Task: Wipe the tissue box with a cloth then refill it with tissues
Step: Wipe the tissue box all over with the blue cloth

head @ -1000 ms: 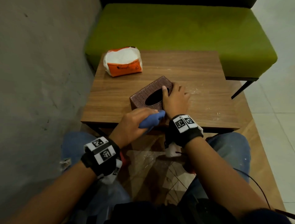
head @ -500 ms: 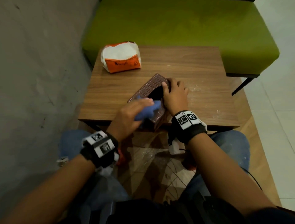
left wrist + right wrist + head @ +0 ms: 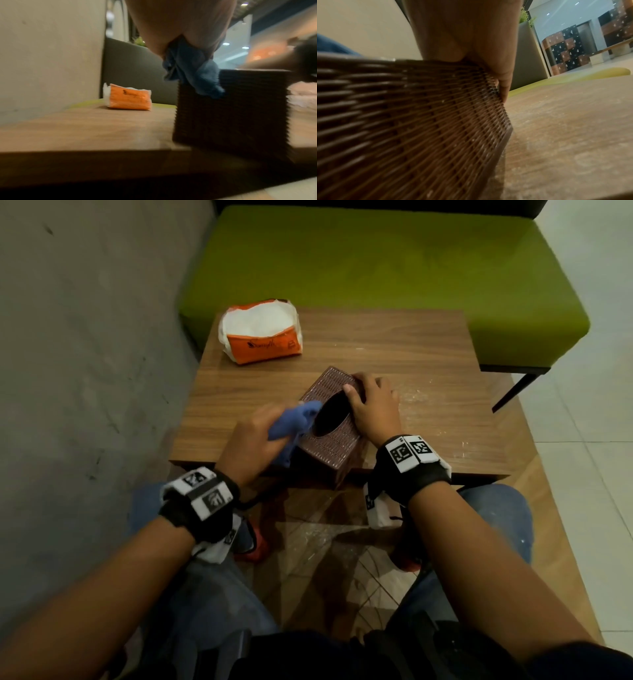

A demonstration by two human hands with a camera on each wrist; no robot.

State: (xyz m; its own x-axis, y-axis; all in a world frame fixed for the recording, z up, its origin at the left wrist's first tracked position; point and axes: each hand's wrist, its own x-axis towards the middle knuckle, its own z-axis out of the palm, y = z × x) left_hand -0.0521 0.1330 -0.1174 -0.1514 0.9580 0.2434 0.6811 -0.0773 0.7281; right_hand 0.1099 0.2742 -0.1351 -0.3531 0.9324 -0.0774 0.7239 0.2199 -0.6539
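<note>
A brown woven tissue box [image 3: 334, 440] with a dark oval slot stands near the front edge of the wooden table [image 3: 411, 354], one corner over the edge. My left hand [image 3: 253, 436] grips a blue cloth [image 3: 294, 419] and holds it against the box's left side and top; the left wrist view shows the cloth [image 3: 197, 73] draped over the box [image 3: 240, 108]. My right hand [image 3: 371, 405] holds the box's right side, thumb at the slot's rim, fingers curled over the far edge [image 3: 503, 86]. An orange and white tissue pack [image 3: 262, 332] lies at the table's back left.
A green padded bench [image 3: 376, 258] stands behind the table. A grey wall [image 3: 85, 337] runs along the left. White dust marks the table right of the box. My knees sit under the table's front edge.
My left hand has carried the cloth from the box's near end up along its left side toward the top. The right hand keeps its hold on the box.
</note>
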